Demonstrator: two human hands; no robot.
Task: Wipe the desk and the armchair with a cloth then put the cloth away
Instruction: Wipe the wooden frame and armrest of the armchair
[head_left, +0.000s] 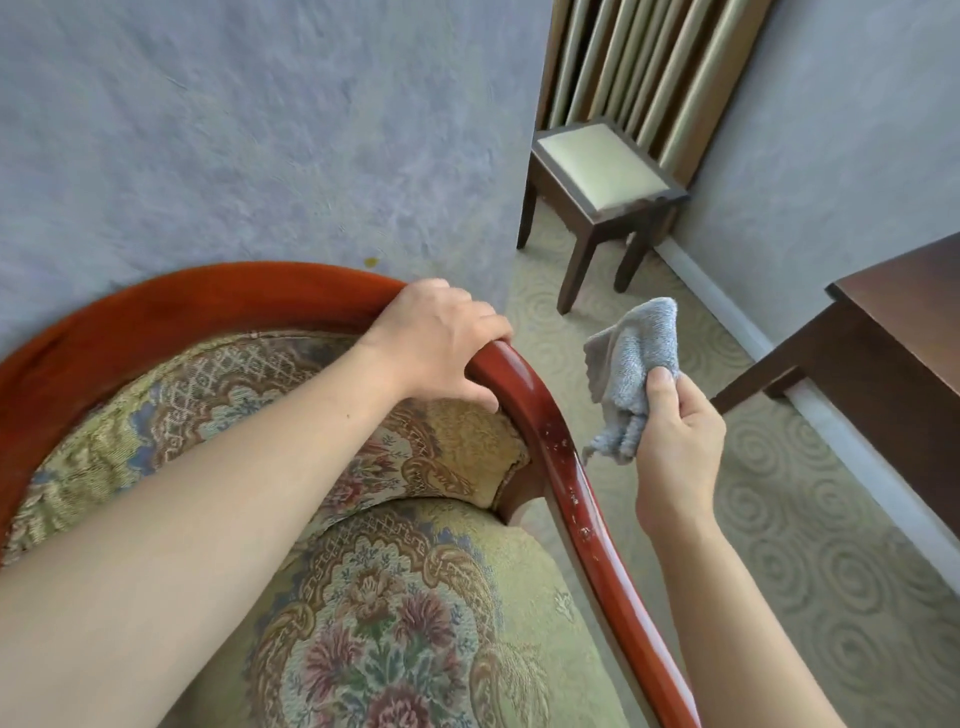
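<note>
My left hand (436, 340) is curled over the armchair (524, 384) where its red wooden rail bends from back to arm, fingers wrapped round the wood, thumb on the inner side by the cushion (457, 447). My right hand (675, 441) hangs just beside that arm, out over the carpet (769, 519), and pinches the cloth (628, 364) between thumb and curled fingers; the grey cloth is bunched, standing up above the thumb and drooping below it, clear of the wood. The desk (904, 332) is at the right edge, well apart from the cloth. A stool (597, 171) stands near the curtain (649, 57).
</note>
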